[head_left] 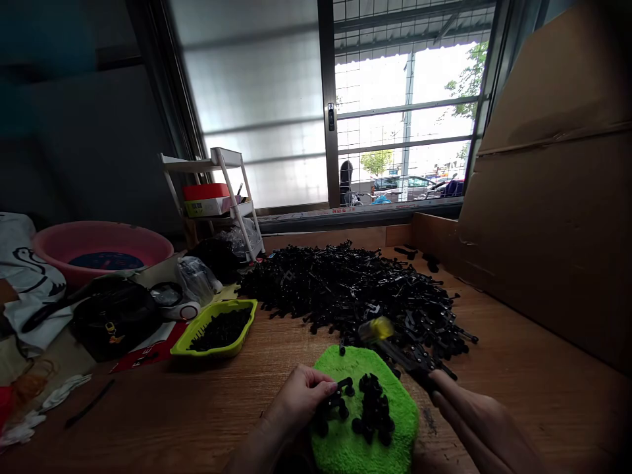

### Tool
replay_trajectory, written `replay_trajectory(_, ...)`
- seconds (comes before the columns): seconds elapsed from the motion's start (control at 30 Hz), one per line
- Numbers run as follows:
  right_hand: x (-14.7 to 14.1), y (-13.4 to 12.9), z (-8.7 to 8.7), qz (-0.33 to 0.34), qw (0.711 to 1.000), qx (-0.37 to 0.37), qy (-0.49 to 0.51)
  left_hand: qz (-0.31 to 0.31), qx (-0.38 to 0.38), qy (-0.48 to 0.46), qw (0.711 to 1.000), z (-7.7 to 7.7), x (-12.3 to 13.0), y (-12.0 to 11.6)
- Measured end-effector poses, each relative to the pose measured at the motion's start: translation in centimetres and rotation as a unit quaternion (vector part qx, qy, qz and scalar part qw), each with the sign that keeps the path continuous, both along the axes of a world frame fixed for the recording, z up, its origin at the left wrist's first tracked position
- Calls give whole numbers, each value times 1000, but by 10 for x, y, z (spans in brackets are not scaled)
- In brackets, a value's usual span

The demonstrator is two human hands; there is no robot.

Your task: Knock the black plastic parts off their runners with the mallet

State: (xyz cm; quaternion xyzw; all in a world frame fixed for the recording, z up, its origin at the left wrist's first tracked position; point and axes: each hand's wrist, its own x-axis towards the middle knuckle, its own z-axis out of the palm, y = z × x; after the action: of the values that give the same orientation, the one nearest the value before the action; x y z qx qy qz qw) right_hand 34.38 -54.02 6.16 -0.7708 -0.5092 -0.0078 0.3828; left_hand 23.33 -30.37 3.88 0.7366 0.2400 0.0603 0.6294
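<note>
Brown table (197,408) holds, at ten o'clock, a yellow basket (224,351) of black parts, and farther off a pink tub (148,243) with something blue inside, while the left hand (301,398) pinches black pieces (338,407) over the green cloth (363,454) at six o'clock and the right hand (474,418) is closed round a hammer (402,355).

the head view looks forward and slightly down over the tabletop (513,309) toward the window (405,105).
</note>
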Motion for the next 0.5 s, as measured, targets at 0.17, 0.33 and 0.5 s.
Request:
replay_trajectory(0.17,1,5,-8,-19,993,-86,-75,-14,42,10,999,-3,-1,3)
replay_trajectory(0.33,0,5,-15,-2,997,-58,-46,-22,60,2,998,-10,2,5)
replay_trajectory(0.5,-4,4,-23,-28,993,-87,-80,-6,66,7,998,-2,-2,0)
